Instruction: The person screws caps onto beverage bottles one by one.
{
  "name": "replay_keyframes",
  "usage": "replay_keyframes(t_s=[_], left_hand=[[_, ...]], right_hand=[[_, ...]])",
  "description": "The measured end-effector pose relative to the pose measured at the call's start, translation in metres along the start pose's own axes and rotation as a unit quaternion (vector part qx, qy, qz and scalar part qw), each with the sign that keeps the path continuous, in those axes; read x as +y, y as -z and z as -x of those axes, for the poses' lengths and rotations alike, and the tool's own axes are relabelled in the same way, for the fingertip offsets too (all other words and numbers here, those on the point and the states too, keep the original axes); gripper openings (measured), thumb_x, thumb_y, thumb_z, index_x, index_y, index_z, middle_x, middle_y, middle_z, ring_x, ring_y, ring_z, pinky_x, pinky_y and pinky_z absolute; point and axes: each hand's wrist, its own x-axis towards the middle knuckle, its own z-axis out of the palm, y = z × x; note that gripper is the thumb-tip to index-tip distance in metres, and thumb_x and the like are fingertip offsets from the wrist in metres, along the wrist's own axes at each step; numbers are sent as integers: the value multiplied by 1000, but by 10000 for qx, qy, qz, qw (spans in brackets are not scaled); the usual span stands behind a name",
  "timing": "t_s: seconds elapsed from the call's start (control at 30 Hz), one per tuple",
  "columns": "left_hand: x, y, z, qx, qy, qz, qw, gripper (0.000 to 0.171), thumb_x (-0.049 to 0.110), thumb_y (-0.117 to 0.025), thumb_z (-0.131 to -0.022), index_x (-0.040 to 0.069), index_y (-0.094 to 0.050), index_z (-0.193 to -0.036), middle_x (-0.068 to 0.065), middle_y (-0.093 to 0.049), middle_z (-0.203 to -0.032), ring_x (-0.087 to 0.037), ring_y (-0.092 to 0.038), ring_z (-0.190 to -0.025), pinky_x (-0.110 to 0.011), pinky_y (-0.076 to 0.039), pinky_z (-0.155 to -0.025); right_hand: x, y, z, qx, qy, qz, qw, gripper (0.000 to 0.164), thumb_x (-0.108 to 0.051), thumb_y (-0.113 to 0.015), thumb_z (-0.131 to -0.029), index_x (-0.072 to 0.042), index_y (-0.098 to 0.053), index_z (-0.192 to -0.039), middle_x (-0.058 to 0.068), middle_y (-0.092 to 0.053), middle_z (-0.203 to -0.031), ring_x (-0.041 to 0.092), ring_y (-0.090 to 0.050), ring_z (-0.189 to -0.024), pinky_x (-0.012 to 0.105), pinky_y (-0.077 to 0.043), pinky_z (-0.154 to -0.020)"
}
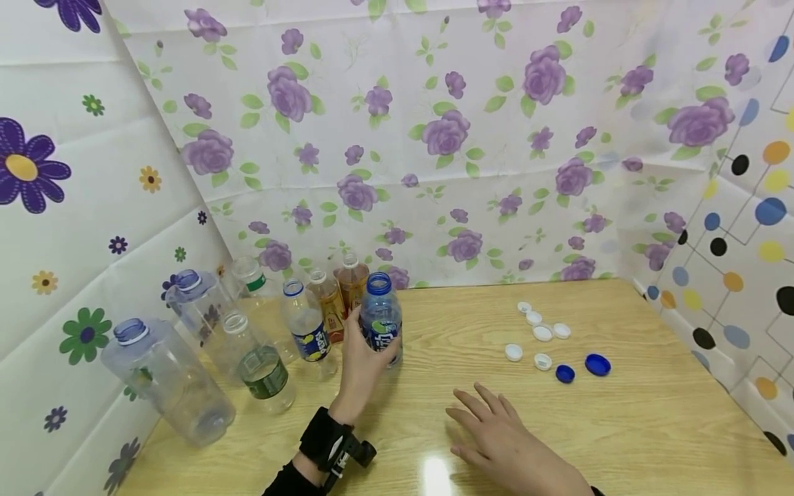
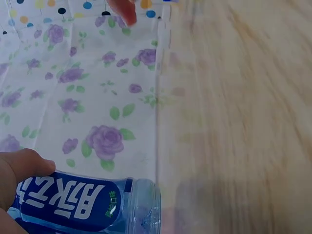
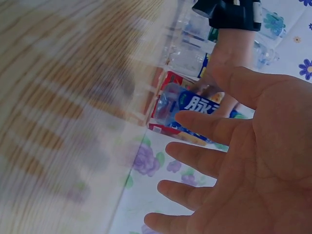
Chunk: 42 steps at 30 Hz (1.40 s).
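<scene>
My left hand (image 1: 364,362) grips a blue plastic drink bottle (image 1: 380,311) round its label, thumb on the near side. The bottle stands upright with a bare threaded neck, and its base is close over the table in the left wrist view, where the blue label (image 2: 73,202) shows large white characters. My right hand (image 1: 505,441) hovers over the front of the table with its fingers straight and spread, holding nothing. Beyond its palm, the right wrist view shows the same bottle (image 3: 168,105) in front of the bottles with red labels.
Left of the blue bottle stand a clear bottle with a blue and yellow label (image 1: 310,341), a green-labelled bottle (image 1: 265,372) and two large clear jugs (image 1: 170,386). Amber drink bottles (image 1: 330,306) are behind. Several white caps (image 1: 542,333) and two blue caps (image 1: 597,364) lie right.
</scene>
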Motion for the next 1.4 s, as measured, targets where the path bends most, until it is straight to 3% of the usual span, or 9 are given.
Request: replay_keyframes(t_s=[0.27,0.53,0.8,1.0,1.2,1.4], left_hand=[[28,-5,15,-626,-296,209,9974,89,13,-82,-87,9,-27,-156,-16,-44,-145,-35,-51,-130,-53,-51,-103],[48,-8,32,-1556,-572,256,9858,87,14,-81,-87,9,-28,-157,-14,-48,-141,-31,-58,-122,-42,-57,-96],[42,-21,44,-2463,-247,504,9676,88,21,-85,-86,14,-31,-155,-12,-50,-142,-32,-57,-126,-42,-53,-102],[42,-24,47,-2678,-86,481,9622,91,19,-88,-81,14,-33,-153,-12,-52,-139,-33,-60,-121,-42,-56,-97],[39,-26,50,-2962,299,704,9521,93,18,-90,-79,15,-32,-152,-13,-52,-141,-36,-57,-126,-46,-54,-102],[34,-29,48,-3197,299,806,9436,92,11,-90,-78,15,-34,-150,-11,-53,-143,-35,-55,-130,-51,-51,-106]], right_hand=[[-1,1,0,23,-43,97,9999,52,-44,-58,-103,-10,-57,-143,17,-43,-156,53,-30,-144,81,-31,-104],[1,2,2,25,-9,139,9999,53,-46,-56,-103,-10,-58,-143,16,-44,-155,53,-30,-144,79,-32,-105],[10,-3,11,-109,-258,213,9994,56,-47,-56,-103,-8,-58,-142,18,-46,-153,52,-31,-144,77,-29,-109],[17,-3,15,-51,-305,277,9991,58,-49,-54,-104,-8,-57,-144,19,-47,-152,52,-31,-144,74,-29,-111],[25,-2,20,-185,-448,247,9985,59,-50,-53,-104,-10,-56,-146,18,-45,-154,51,-29,-145,73,-27,-113],[31,0,19,-11,-373,270,9989,57,-48,-56,-103,-7,-58,-142,19,-51,-149,53,-34,-141,72,-30,-113]])
